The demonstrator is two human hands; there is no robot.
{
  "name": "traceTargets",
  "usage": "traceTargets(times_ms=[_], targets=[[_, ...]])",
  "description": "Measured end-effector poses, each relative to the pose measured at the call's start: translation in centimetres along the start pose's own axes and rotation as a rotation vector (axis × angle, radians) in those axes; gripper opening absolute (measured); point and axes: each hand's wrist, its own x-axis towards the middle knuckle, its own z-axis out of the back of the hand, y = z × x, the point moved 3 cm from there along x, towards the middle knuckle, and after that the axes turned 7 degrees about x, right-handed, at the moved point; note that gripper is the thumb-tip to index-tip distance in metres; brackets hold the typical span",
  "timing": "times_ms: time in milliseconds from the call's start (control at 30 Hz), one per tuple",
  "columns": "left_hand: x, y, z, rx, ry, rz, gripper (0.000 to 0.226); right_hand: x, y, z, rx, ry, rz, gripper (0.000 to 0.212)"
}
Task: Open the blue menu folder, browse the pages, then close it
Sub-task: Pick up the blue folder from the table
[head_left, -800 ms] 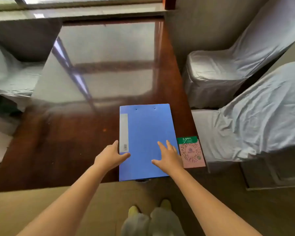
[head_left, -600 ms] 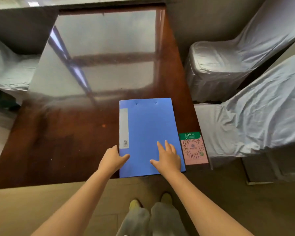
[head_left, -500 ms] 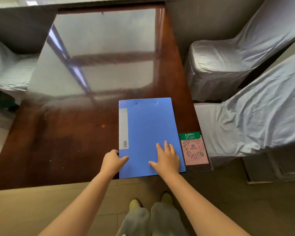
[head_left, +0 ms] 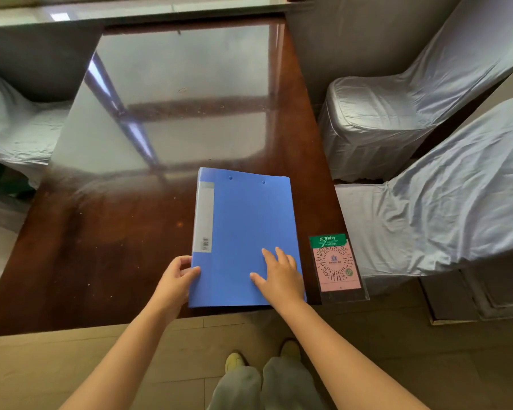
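The blue menu folder lies closed on the dark wooden table, near its front right corner, with a grey label strip down its spine on the left. My left hand grips the folder's lower left edge at the spine, thumb on the cover and fingers curled around the side. Flat on the cover's lower right part rests my right hand, fingers spread.
A pink and green QR code card in a clear stand sits right of the folder at the table edge. Chairs in grey cloth covers stand to the right, another to the left. My feet are below the table's front edge.
My left hand has shifted from resting on the cover to curling around the folder's spine edge. The right hand stays flat on the cover. The view shifted slightly.
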Motion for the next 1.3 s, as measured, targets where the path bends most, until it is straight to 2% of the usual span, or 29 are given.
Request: traceTargets(times_ms=[100, 167, 267, 333, 500, 600, 700, 833, 900, 967, 1033, 1167, 1300], targets=[[-1.0, -2.0, 2.1, -0.090, 0.031, -0.066, 0.015, 0.2, -0.5, 3.3, 0.152, -0.213, 0.013, 0.063], [-1.8, -3.2, 3.2, -0.138, 0.058, -0.108, 0.017, 0.5, -1.7, 5.4, 0.324, -0.242, -0.050, 0.063], [-2.7, -4.7, 3.8, -0.217, 0.091, -0.152, 0.020, 0.6, -3.0, 7.9, 0.708, -0.057, -0.123, 0.055], [-3.0, -5.6, 3.7, -0.275, 0.127, -0.183, 0.022, 0.3, -3.0, 9.5, 0.865, 0.039, -0.075, 0.044], [-3.7, -7.6, 3.1, -0.325, 0.199, -0.290, 0.027, -0.9, -2.3, 13.7, 1.025, 0.129, 0.108, 0.033], [-4.0, -8.8, 2.7, -0.314, 0.225, -0.339, 0.033, -1.8, -1.8, 15.7, 0.997, 0.201, 0.203, 0.030], [-4.5, -10.8, 1.8, -0.110, 0.209, -0.488, 0.037, -2.0, -1.8, 17.8, 0.920, 0.111, 0.249, 0.031], [-5.9, -12.3, -0.2, 0.430, 0.125, -0.748, 0.110, -2.4, -2.5, 20.0, 0.919, 0.024, 0.277, 0.028], [-6.5, -12.0, -1.3, 0.727, 0.000, -0.867, 0.120, -2.7, -2.8, 20.5, 0.922, 0.026, 0.290, 0.028], [-6.8, -11.8, -1.7, 0.782, -0.089, -1.004, 0.109, -2.9, -2.7, 20.5, 0.918, 0.031, 0.292, 0.027], [-7.3, -11.8, -2.0, 0.756, -0.124, -1.066, 0.094, -3.0, -2.4, 20.4, 0.927, 0.031, 0.290, 0.027], [-8.1, -12.0, -1.9, 0.706, -0.154, -1.032, 0.072, -2.8, -0.8, 20.1, 1.011, -0.014, 0.298, 0.033], [-8.5, -12.5, -1.8, 0.541, -0.221, -0.975, 0.060, -2.7, 0.5, 19.3, 1.234, -0.062, 0.315, 0.040]])
